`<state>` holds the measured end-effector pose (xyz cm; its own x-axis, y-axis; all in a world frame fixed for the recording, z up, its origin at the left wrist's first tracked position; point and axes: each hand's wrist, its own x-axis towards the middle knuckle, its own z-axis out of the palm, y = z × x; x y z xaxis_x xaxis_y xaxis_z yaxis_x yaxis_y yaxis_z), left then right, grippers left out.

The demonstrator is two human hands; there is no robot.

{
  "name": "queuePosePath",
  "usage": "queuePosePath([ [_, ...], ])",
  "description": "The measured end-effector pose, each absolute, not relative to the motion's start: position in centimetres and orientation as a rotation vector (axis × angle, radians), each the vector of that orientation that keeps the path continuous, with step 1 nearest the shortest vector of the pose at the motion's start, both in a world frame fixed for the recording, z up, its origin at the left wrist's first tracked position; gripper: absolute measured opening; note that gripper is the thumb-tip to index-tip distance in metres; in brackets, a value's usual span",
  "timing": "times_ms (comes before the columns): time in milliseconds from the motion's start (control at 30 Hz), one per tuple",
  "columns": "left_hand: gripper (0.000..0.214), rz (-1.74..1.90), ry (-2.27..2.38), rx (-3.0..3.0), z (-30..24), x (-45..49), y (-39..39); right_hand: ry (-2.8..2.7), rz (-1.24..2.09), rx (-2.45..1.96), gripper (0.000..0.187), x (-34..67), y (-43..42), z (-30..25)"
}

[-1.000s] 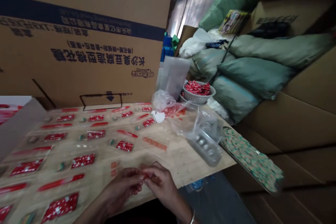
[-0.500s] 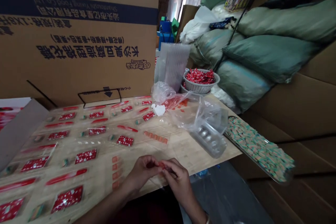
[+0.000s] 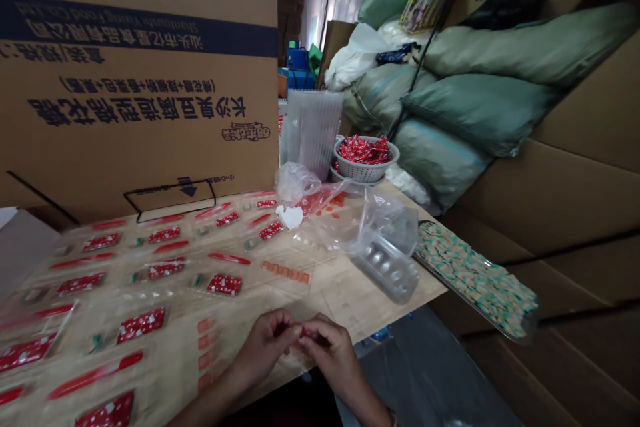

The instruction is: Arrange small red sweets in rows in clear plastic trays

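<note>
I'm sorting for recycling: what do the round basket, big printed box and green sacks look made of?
The white round basket looks like moulded plastic, lightly glossy, with regular perforations. The big printed box looks like matte brown cardboard, printed in blue. The green sacks seem woven plastic, faintly sheened, though the weave is too blurred to confirm.

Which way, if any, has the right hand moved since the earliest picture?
Yes: the right hand now sits further to the person's right, judged against the row of small orange pieces on the table.
</note>
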<state>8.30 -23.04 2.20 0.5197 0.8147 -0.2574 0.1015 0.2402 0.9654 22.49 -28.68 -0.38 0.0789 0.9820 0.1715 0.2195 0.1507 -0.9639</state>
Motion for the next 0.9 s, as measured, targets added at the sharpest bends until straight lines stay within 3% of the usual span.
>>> queuePosePath([
  [200,0.029,0.693,0.8,1.317,1.7,8.7,-23.5,-1.053,1.097,-1.261,0.027,22.9,-28.6,-0.5],
  [500,0.029,0.488,0.796,2.098,1.8,7.1,-22.6,-0.783,1.543,-1.114,0.035,22.0,-28.6,-0.6],
  [600,0.026,0.488,0.882,2.095,1.7,7.3,-22.5,-0.997,1.303,-1.309,0.037,23.4,-28.0,-0.5],
  [767,0.025,0.518,1.088,2.052,1.0,7.4,-22.4,-1.556,0.423,-2.091,0.027,28.1,-25.3,0.9],
  [900,0.028,0.478,1.128,2.077,0.4,7.3,-22.0,-1.752,0.322,-2.412,0.031,29.0,-23.5,1.6],
])
